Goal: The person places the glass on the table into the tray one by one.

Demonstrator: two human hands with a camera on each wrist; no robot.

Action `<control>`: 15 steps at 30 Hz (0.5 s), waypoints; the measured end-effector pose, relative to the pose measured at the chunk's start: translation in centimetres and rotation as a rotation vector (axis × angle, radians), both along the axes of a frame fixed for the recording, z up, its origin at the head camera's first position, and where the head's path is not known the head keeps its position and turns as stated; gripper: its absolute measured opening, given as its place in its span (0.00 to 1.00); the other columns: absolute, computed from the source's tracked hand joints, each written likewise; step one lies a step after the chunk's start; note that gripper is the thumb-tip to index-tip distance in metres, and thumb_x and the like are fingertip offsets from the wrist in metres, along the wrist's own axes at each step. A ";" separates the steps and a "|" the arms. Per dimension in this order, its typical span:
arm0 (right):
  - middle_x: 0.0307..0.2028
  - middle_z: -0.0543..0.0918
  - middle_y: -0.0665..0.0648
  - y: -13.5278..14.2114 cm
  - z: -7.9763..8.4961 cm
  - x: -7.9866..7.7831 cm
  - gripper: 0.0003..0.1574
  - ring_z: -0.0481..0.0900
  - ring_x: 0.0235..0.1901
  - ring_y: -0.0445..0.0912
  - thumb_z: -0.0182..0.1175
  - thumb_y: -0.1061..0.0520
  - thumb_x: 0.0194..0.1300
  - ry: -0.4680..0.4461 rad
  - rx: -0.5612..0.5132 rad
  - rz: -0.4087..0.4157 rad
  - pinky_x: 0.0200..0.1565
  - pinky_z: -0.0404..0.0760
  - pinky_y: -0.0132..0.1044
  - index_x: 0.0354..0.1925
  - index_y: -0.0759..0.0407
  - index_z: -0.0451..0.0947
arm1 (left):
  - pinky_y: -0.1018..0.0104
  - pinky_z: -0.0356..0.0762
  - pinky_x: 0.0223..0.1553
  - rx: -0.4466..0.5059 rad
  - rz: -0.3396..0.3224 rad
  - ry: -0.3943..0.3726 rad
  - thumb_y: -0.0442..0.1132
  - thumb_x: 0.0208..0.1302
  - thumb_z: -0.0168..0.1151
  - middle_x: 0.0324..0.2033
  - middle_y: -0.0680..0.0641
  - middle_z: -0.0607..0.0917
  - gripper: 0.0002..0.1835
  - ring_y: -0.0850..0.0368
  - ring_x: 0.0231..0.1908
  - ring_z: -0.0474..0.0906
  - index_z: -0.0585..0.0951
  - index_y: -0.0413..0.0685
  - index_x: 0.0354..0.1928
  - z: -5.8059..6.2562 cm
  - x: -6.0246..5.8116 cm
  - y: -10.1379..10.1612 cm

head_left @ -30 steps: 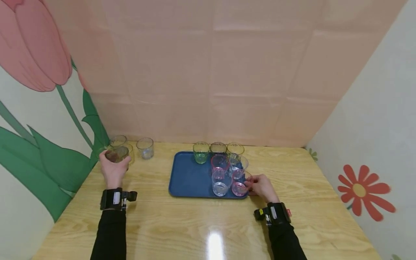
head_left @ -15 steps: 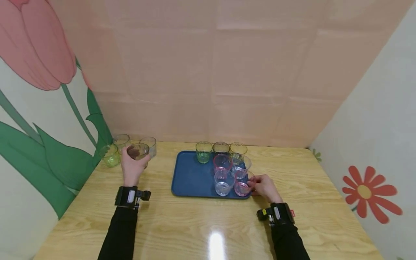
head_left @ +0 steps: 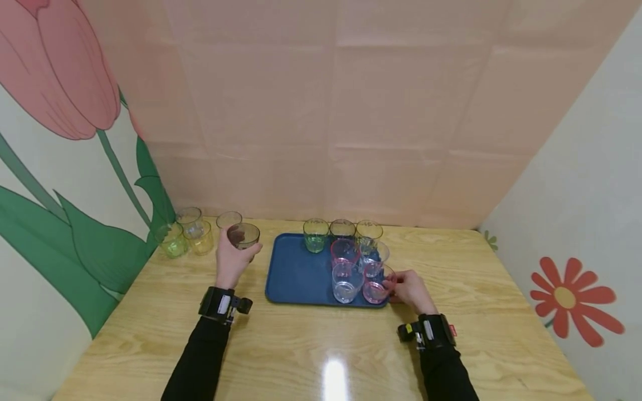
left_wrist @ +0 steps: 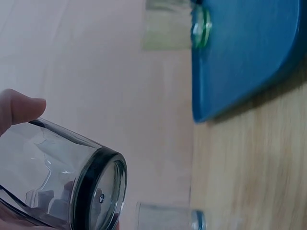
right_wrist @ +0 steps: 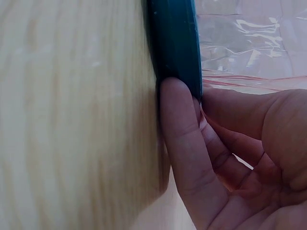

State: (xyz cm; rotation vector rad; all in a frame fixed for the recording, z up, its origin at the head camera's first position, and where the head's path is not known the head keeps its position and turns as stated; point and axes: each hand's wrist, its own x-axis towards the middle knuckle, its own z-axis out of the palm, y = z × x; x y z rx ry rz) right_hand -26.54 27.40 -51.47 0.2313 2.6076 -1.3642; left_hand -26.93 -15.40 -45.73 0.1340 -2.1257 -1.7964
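Note:
My left hand (head_left: 233, 264) holds a smoky grey drinking glass (head_left: 244, 238) in the air, left of the blue tray (head_left: 293, 273). In the left wrist view the glass's thick dark base (left_wrist: 88, 187) is tilted toward the camera, the thumb (left_wrist: 24, 109) along its side. My right hand (head_left: 411, 291) pinches the tray's right edge near the front corner; the right wrist view has fingertips at the blue rim (right_wrist: 175, 43). Right beside those fingers, a pink glass (head_left: 374, 291) stands on the tray. Next to it are a clear glass (head_left: 346, 288) and another pink glass (head_left: 344, 252).
At the tray's back stand a green glass (head_left: 315, 239), a dark glass (head_left: 343, 228) and a yellowish glass (head_left: 369, 229). On the wooden table (head_left: 281, 356) at left are a yellow-green glass (head_left: 172, 243), an amber glass (head_left: 202, 242) and clear ones. A wall covering (head_left: 321, 111) rises behind.
My left hand has carried the grey glass rightward from the group of glasses at the left, toward the tray. The right hand stays at the tray's edge.

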 end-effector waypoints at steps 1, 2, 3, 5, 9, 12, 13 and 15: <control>0.34 0.82 0.58 0.0 0.0 0.0 0.07 0.80 0.30 0.45 0.59 0.62 0.69 0.002 -0.004 -0.002 0.32 0.85 0.40 0.39 0.66 0.81 | 0.60 0.72 0.48 0.000 -0.010 -0.001 0.35 0.52 0.74 0.53 0.39 0.74 0.42 0.42 0.56 0.71 0.62 0.41 0.67 -0.1 -0.1 0.4; 0.34 0.82 0.58 0.0 0.0 0.0 0.07 0.80 0.30 0.45 0.59 0.63 0.69 0.006 -0.006 -0.002 0.32 0.85 0.40 0.38 0.66 0.81 | 0.60 0.73 0.47 -0.004 -0.022 -0.003 0.36 0.53 0.74 0.53 0.40 0.74 0.42 0.42 0.56 0.71 0.62 0.41 0.67 -0.2 -0.1 0.8; 0.33 0.82 0.58 0.0 0.0 0.0 0.07 0.80 0.29 0.45 0.59 0.62 0.69 0.010 -0.009 -0.005 0.31 0.85 0.40 0.38 0.66 0.81 | 0.60 0.73 0.46 -0.012 -0.030 -0.005 0.36 0.53 0.74 0.53 0.40 0.74 0.42 0.42 0.56 0.71 0.62 0.41 0.67 -0.3 -0.2 1.2; 0.33 0.82 0.58 0.0 -0.1 0.0 0.07 0.80 0.29 0.45 0.59 0.63 0.69 0.015 -0.006 -0.001 0.31 0.85 0.40 0.38 0.67 0.81 | 0.59 0.74 0.45 -0.026 -0.047 -0.012 0.37 0.53 0.74 0.53 0.41 0.74 0.42 0.41 0.57 0.71 0.62 0.42 0.67 -0.4 -0.3 1.9; 0.32 0.83 0.58 -0.1 0.0 0.1 0.07 0.81 0.28 0.44 0.59 0.63 0.69 0.020 -0.004 -0.003 0.31 0.86 0.40 0.38 0.67 0.81 | 0.54 0.75 0.49 -0.050 -0.082 -0.018 0.38 0.52 0.75 0.54 0.40 0.75 0.41 0.42 0.58 0.71 0.63 0.43 0.66 -0.8 -0.4 3.4; 0.33 0.82 0.58 -0.1 0.0 0.1 0.07 0.80 0.28 0.45 0.58 0.63 0.69 0.026 -0.007 -0.003 0.31 0.86 0.41 0.38 0.68 0.81 | 0.50 0.73 0.53 -0.085 -0.110 -0.028 0.39 0.52 0.75 0.55 0.38 0.75 0.42 0.42 0.57 0.72 0.64 0.42 0.66 -1.1 -0.4 4.3; 0.33 0.82 0.58 -0.1 0.0 0.1 0.07 0.80 0.28 0.44 0.58 0.64 0.69 0.028 -0.003 -0.001 0.31 0.86 0.41 0.38 0.68 0.81 | 0.49 0.73 0.54 -0.100 -0.119 -0.033 0.39 0.52 0.75 0.56 0.37 0.75 0.42 0.42 0.57 0.72 0.64 0.41 0.67 -1.2 -0.4 4.6; 0.33 0.82 0.58 -0.2 0.0 0.1 0.06 0.80 0.28 0.44 0.59 0.64 0.68 0.033 -0.004 0.001 0.31 0.86 0.41 0.37 0.68 0.81 | 0.49 0.72 0.56 -0.125 -0.143 -0.048 0.39 0.53 0.74 0.57 0.36 0.75 0.42 0.42 0.58 0.72 0.63 0.42 0.67 -1.4 -0.4 5.1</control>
